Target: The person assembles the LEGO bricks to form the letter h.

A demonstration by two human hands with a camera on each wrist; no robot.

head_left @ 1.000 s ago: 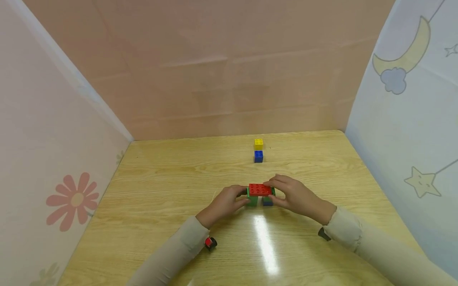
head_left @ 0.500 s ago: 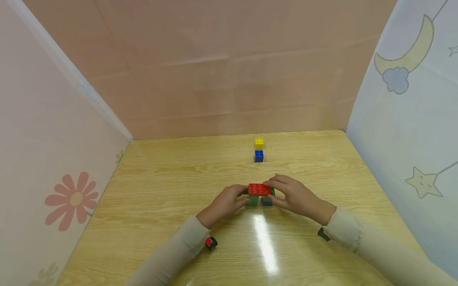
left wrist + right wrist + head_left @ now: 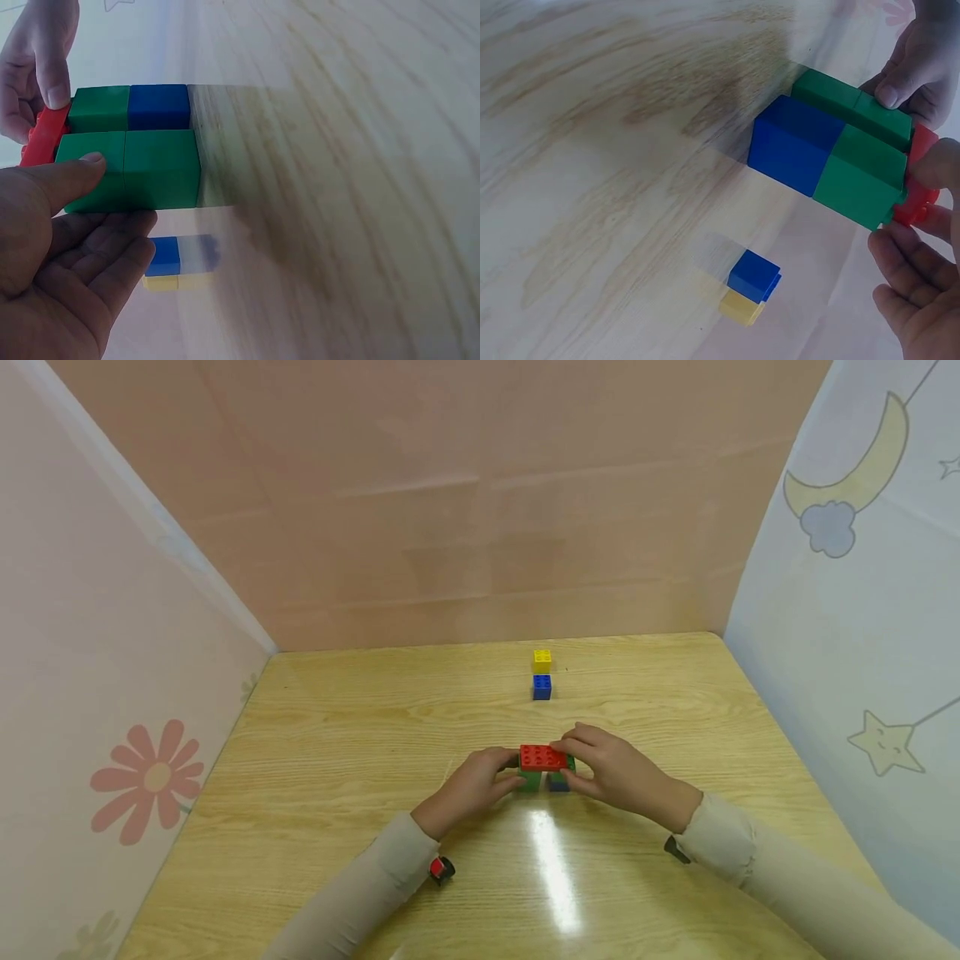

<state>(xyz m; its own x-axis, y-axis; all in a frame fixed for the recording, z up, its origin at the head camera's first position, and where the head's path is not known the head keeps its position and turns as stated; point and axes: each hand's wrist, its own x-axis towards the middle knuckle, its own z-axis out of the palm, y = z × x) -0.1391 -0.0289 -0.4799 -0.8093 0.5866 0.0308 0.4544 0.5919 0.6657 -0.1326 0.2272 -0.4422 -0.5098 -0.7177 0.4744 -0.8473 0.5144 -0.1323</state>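
A long red brick (image 3: 540, 757) bridges two short stacks of toy bricks in front of me. Under its left end is a stack of two green bricks (image 3: 161, 169). The right stack has a green brick (image 3: 862, 172) over a blue brick (image 3: 795, 142) on the table. My left hand (image 3: 471, 789) grips the left stack, thumb on the near face of its upper green brick and fingers behind. With thumb and fingers, my right hand (image 3: 618, 768) pinches the right end of the red brick, which stops short of the right stack's outer studs.
Farther back on the wooden table (image 3: 360, 718) stand a small blue brick (image 3: 542, 687) and, just behind it, a yellow brick (image 3: 542, 661). A pinkish-brown backdrop (image 3: 480, 510) rises at the far edge, with printed panels left and right.
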